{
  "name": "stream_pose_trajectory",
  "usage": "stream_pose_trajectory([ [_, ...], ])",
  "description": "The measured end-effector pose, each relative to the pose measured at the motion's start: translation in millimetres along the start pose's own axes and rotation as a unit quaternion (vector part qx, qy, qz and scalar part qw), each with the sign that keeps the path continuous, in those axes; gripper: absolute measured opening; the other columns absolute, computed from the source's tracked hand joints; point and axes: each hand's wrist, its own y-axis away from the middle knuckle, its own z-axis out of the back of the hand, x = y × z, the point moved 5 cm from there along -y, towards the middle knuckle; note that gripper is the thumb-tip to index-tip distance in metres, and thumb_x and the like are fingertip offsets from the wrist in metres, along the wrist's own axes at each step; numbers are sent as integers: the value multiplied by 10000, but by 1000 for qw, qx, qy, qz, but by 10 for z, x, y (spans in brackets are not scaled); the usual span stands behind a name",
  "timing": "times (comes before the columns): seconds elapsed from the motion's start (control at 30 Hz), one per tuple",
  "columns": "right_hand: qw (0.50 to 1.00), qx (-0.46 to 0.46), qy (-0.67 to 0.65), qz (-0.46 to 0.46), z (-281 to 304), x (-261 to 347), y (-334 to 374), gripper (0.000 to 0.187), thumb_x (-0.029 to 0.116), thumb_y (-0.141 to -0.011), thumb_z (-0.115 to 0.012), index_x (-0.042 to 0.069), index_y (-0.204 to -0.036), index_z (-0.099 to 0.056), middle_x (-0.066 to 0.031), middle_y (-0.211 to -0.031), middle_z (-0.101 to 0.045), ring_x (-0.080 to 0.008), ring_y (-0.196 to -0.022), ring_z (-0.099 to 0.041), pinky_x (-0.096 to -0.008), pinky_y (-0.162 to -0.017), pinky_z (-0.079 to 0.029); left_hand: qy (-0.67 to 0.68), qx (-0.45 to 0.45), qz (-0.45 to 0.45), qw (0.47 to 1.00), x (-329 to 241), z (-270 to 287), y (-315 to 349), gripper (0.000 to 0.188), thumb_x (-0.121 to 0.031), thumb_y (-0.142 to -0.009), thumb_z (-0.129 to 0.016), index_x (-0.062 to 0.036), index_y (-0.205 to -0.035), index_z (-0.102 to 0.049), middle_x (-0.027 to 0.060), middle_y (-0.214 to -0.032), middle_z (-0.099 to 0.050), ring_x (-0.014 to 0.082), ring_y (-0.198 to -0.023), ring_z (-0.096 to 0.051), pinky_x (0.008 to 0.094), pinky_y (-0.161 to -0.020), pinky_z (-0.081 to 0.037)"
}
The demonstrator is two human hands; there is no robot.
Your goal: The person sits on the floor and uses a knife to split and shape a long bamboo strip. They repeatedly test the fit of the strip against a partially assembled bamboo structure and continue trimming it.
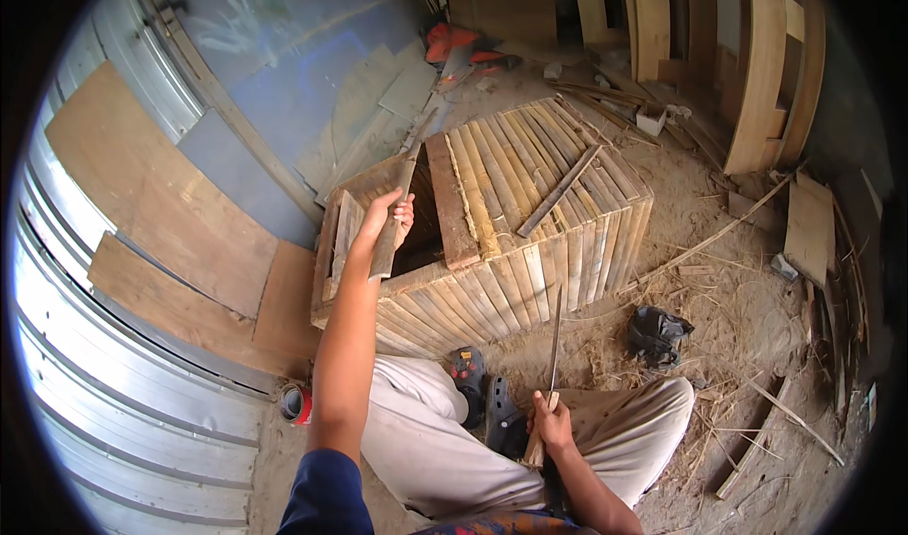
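My left hand (pixel 386 217), arm stretched forward, is closed around a long bamboo slat (pixel 408 173) held slanting over the open part of a slatted bamboo box (pixel 501 294). Down by my lap, my right hand (pixel 552 423) grips the wooden handle of a machete (pixel 556 341), its narrow blade pointing up and away from me. Split bamboo strips cover the box's front and the right part of its top. A reddish-brown board (pixel 447 204) lies across the top beside the dark opening. Farther right, a loose narrow stick (pixel 558 192) rests diagonally on the strips.
A crumpled black plastic bag (pixel 659 335) lies on the dirt floor right of the box, among bamboo shavings. Near my left knee stands a red can (pixel 297 404). Plywood sheets (pixel 161 194) lean at the left; tall wooden panels (pixel 757 71) stand back right.
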Motion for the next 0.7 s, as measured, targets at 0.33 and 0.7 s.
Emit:
stream_pose_trajectory([
  [0.33, 999, 8, 9, -30, 35, 20, -85, 406, 427, -944, -660, 32, -916, -570, -68, -702, -587, -164, -550, -580, -321, -494, -494, -217, -13, -155, 964, 683, -172, 331, 175, -204, -973, -639, -67, -950, -532, -17, -705, -484, 84, -568, -461, 250, -507, -390],
  [0.7, 999, -4, 10, -52, 3, -2, -103, 397, 431, -939, -665, 46, -922, -570, -69, -697, -585, -167, -550, -581, -322, -502, -496, -345, -2, -319, 883, 678, -622, 753, 229, -184, -995, -598, -23, -1123, -496, 39, -729, -508, 139, -516, -519, 310, -467, -440],
])
